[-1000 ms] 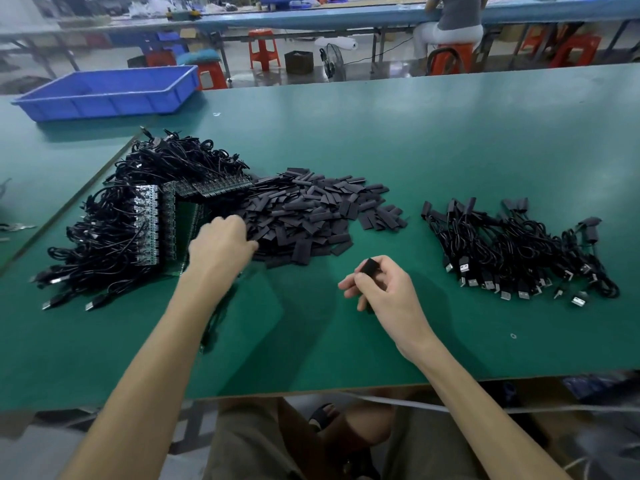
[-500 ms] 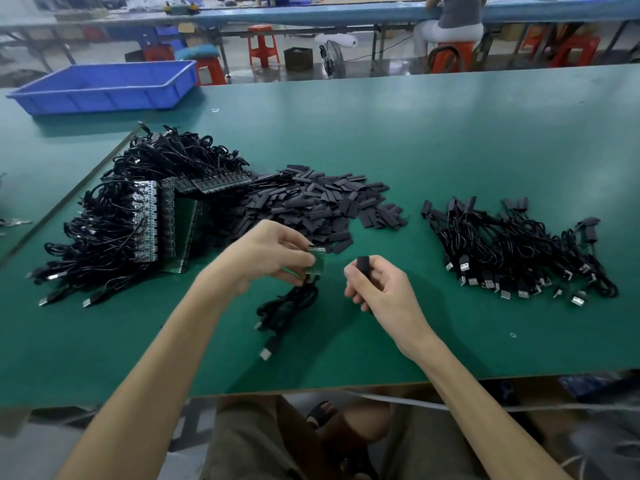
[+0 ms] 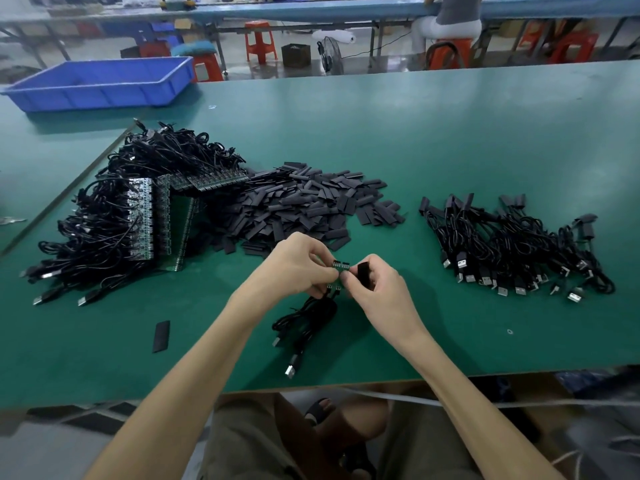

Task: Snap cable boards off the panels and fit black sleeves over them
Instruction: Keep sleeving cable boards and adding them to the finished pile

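Observation:
My left hand (image 3: 294,268) pinches a small green cable board (image 3: 340,266) just above the table's front middle. Its black cable (image 3: 304,323) hangs down and coils on the green table (image 3: 450,140), ending in a USB plug. My right hand (image 3: 374,285) touches the board's right edge with its fingertips and holds a black sleeve (image 3: 364,274) between thumb and fingers. Green panels (image 3: 152,220) with cables attached lie in a heap at the left. A pile of loose black sleeves (image 3: 304,206) lies behind my hands.
Sleeved cables (image 3: 512,247) are heaped at the right. One stray sleeve (image 3: 161,336) lies near the front left. A blue bin (image 3: 100,84) stands at the far left corner. Beyond the table are red stools and a seated person (image 3: 450,19).
My left hand left the panel heap with a board and its cable and carried them right. Both hands have met, with the right hand's fingertips now on the board.

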`<action>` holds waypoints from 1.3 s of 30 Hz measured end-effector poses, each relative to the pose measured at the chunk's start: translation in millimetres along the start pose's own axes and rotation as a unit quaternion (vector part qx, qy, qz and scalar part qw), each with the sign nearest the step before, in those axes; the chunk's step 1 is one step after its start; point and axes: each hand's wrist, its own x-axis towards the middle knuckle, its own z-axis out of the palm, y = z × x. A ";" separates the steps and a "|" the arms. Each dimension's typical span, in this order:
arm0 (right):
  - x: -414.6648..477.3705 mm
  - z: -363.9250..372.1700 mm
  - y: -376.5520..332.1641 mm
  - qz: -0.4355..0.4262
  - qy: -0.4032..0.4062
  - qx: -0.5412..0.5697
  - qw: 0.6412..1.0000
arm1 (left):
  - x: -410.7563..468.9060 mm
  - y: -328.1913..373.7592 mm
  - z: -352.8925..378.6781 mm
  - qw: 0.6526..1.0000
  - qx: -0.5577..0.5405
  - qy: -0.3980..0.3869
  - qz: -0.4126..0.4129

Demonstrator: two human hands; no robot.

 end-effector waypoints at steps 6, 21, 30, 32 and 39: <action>-0.4 -2.8 -0.9 0.018 -0.004 0.031 0.999 | -1.1 -0.1 4.0 0.998 0.044 0.017 0.028; -1.7 -2.9 -2.8 0.020 0.033 0.084 0.996 | 6.5 -12.0 -33.0 0.946 0.314 0.076 -0.038; -1.5 -2.0 -3.2 0.025 0.024 0.102 0.994 | -1.0 -28.5 -26.4 0.932 0.325 0.160 0.017; -1.0 -1.8 -2.3 0.025 0.027 0.105 0.994 | -5.4 -16.1 -12.8 0.977 0.177 0.075 0.094; -1.4 -5.4 -0.5 0.001 0.052 0.126 0.991 | -0.3 -17.1 29.5 0.985 0.064 0.027 0.160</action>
